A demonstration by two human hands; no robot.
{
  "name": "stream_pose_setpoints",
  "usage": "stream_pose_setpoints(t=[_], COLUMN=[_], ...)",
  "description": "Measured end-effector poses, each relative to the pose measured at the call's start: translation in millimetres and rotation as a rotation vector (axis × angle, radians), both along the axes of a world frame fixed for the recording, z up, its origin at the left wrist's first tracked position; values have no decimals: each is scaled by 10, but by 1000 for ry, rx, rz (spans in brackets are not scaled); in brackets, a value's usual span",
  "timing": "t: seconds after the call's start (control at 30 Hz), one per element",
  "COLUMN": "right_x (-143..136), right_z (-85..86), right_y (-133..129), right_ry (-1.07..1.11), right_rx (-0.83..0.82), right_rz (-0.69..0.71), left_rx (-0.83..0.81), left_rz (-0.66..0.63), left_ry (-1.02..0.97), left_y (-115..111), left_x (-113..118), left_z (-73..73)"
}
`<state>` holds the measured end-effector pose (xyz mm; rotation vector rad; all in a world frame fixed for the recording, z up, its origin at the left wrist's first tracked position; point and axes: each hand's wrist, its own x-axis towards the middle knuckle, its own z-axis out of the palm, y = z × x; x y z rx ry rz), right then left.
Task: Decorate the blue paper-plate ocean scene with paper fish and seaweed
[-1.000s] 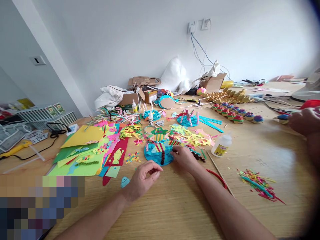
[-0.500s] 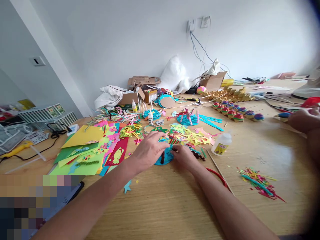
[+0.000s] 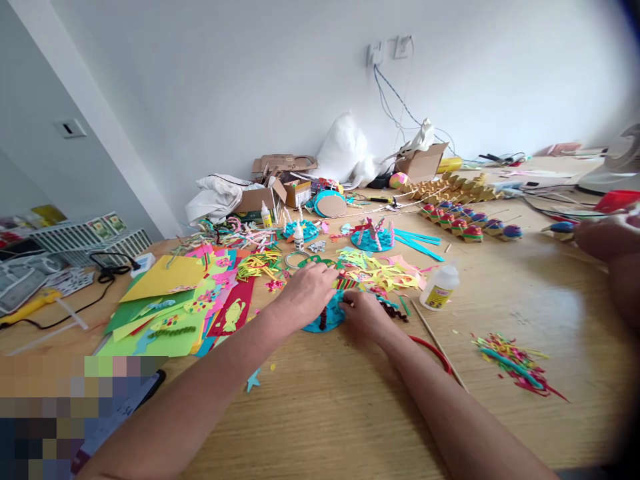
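Between my hands on the wooden table (image 3: 300, 427) lies a round blue craft base (image 3: 311, 327), with a twisted brown pipe cleaner (image 3: 323, 319) standing on it. My left hand (image 3: 311, 291) arches over its far left side, fingers closed and bent downward; what the fingertips hold is hidden. At the right edge, my right hand (image 3: 369, 315) has thumb and fingers pinched together against the blue base. More dark twisted pipe cleaner (image 3: 393, 309) lies just past my right hand. Strips of yellow paper (image 3: 373, 272) are spread beyond both hands.
A glue bottle (image 3: 440, 288) stands right of my hands, near a thin wooden stick (image 3: 440, 343) and a red loop (image 3: 434, 351). Coloured paper sheets (image 3: 155, 283) lie left. Paper shreds (image 3: 515, 360) lie right. Another person's hand (image 3: 607, 239) is at far right, by a painted piece (image 3: 560, 230).
The view has shifted slightly. Both hands stay at the blue base; my left fingers have drawn closer together and lower. The other person's hand remains at the right.
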<state>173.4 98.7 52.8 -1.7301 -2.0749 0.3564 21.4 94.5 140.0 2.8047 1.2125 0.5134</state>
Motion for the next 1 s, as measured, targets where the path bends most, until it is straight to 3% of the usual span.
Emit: stream_pose_setpoints(t=[0.43,0.7,1.0], right_x=[-9,-16,-16], right_z=[1,1,-24], right_y=[-10,-15,-5], right_ry=[11,16,12], right_rx=[5,6,22], right_rz=[2,-6,4], left_rx=[-17,-39,72], left_rz=[-18,-37,-24], left_ry=[56,-29,121], left_y=[128,147,119], left_x=[-65,-65,-25], left_z=[-98,-150,-148])
